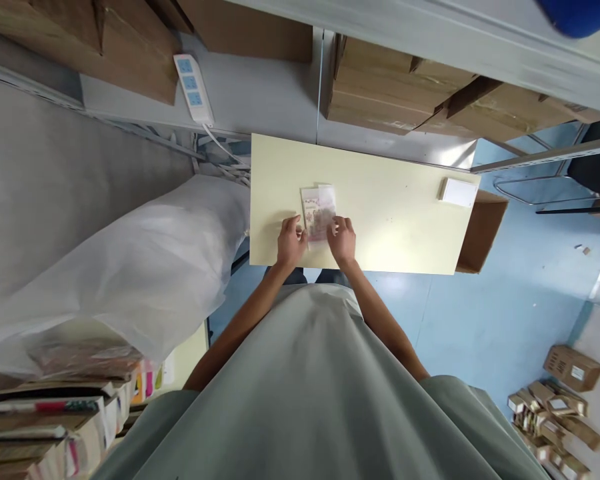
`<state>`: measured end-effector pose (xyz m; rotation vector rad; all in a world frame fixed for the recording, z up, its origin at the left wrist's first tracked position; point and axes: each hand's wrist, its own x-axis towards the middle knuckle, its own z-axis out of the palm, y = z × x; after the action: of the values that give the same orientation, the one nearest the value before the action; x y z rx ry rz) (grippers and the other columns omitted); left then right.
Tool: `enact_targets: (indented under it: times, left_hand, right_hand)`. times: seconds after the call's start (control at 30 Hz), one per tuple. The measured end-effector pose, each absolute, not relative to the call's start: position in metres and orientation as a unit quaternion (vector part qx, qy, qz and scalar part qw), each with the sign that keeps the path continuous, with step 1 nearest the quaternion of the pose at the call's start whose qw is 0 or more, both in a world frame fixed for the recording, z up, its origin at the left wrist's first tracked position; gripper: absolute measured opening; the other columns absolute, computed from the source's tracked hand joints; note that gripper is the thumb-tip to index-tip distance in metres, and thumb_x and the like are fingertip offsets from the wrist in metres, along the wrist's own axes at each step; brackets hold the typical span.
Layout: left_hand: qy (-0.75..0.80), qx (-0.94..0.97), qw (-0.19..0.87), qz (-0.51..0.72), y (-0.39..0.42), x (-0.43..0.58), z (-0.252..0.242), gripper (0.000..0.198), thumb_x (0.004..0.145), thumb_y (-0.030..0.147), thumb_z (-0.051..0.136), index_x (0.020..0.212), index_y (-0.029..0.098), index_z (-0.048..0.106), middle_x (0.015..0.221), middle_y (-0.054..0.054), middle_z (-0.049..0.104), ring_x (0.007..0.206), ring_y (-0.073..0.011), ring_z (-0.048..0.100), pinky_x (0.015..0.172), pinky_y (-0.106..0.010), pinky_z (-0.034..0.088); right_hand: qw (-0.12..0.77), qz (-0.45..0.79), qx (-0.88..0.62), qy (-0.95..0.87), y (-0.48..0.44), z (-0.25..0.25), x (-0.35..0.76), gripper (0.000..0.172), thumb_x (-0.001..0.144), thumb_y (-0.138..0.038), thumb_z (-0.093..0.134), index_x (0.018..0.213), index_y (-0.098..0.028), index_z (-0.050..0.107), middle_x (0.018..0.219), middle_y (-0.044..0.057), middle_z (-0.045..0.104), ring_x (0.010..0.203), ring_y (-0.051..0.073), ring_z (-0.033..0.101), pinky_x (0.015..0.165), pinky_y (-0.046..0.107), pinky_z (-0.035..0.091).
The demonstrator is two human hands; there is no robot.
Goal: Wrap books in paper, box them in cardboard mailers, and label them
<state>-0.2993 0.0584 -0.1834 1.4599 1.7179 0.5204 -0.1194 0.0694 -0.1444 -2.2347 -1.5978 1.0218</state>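
A small printed booklet (pixel 311 212) with a pinkish pattern lies on the cream tabletop (pixel 390 220). Over its right part is a translucent plastic sleeve (pixel 327 197); I cannot tell whether the booklet is inside it or under it. My left hand (pixel 291 241) rests beside the booklet's lower left edge, fingers curved and apart from the thumb, the thumb near that edge. At the right edge, my right hand (pixel 343 240) has its fingertips bent together on the sleeve, and what lies between them is partly hidden.
A white box-like stack (pixel 459 192) sits at the table's right end, above an open cardboard box (pixel 481 233). Behind the table are a power strip (pixel 194 89) and cardboard boxes (pixel 395 87). A large white plastic bag (pixel 175 253) bulges at the left, near stacked books (pixel 45 427).
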Motion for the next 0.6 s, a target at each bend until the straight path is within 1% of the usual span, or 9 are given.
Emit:
enact_targets:
  times: [0.07,0.13,0.27,0.4,0.5,0.6]
  left_hand:
    - [0.674,0.576,0.413,0.208,0.056,-0.294,-0.182,0.047,0.099,0.014,0.065,0.146,0.019,0.061,0.141,-0.018,0.067,0.1,-0.0237,0.078,0.097,-0.042,0.067]
    - [0.664,0.575,0.431,0.206,0.055,-0.288,-0.181,0.048,0.097,0.011,0.067,0.144,0.021,0.06,0.138,-0.015,0.066,0.097,-0.0227,0.077,0.097,-0.041,0.067]
    - [0.659,0.571,0.447,0.201,0.059,-0.283,-0.179,0.049,0.094,0.006,0.067,0.139,0.024,0.062,0.137,-0.013,0.065,0.092,-0.0215,0.076,0.095,-0.04,0.067]
    - [0.653,0.576,0.452,0.193,0.068,-0.291,-0.178,0.05,0.095,0.005,0.065,0.142,0.022,0.063,0.138,-0.014,0.064,0.092,-0.023,0.076,0.096,-0.043,0.066]
    - [0.658,0.583,0.438,0.188,0.085,-0.311,-0.18,0.055,0.092,0.002,0.063,0.143,0.022,0.065,0.139,-0.015,0.065,0.094,-0.0249,0.077,0.099,-0.045,0.066]
    - [0.674,0.585,0.41,0.186,0.113,-0.341,-0.183,0.057,0.09,0.0,0.062,0.142,0.024,0.068,0.137,-0.013,0.068,0.095,-0.0251,0.077,0.103,-0.045,0.065]
  right_hand:
    - [0.126,0.357,-0.774,-0.508,0.064,-0.144,-0.105,0.034,0.108,-0.024,0.061,0.14,-0.018,0.068,0.135,0.016,0.072,0.101,0.022,0.077,0.098,0.038,0.062]
    - [0.135,0.373,-0.78,-0.484,0.061,-0.147,-0.099,0.037,0.105,-0.023,0.062,0.141,-0.019,0.069,0.129,0.013,0.074,0.096,0.021,0.076,0.096,0.036,0.062]
    - [0.14,0.382,-0.788,-0.462,0.06,-0.15,-0.102,0.036,0.104,-0.021,0.06,0.137,-0.019,0.073,0.124,0.011,0.076,0.096,0.02,0.077,0.097,0.034,0.061]
    - [0.128,0.377,-0.795,-0.457,0.067,-0.149,-0.112,0.035,0.102,-0.021,0.061,0.135,-0.02,0.075,0.123,0.011,0.077,0.094,0.021,0.077,0.096,0.034,0.061]
    - [0.122,0.378,-0.788,-0.471,0.084,-0.15,-0.129,0.034,0.101,-0.021,0.062,0.133,-0.021,0.075,0.12,0.01,0.077,0.093,0.021,0.076,0.095,0.034,0.06]
    - [0.118,0.383,-0.776,-0.487,0.113,-0.155,-0.16,0.035,0.101,-0.019,0.061,0.134,-0.021,0.073,0.122,0.01,0.077,0.097,0.022,0.076,0.097,0.034,0.058]
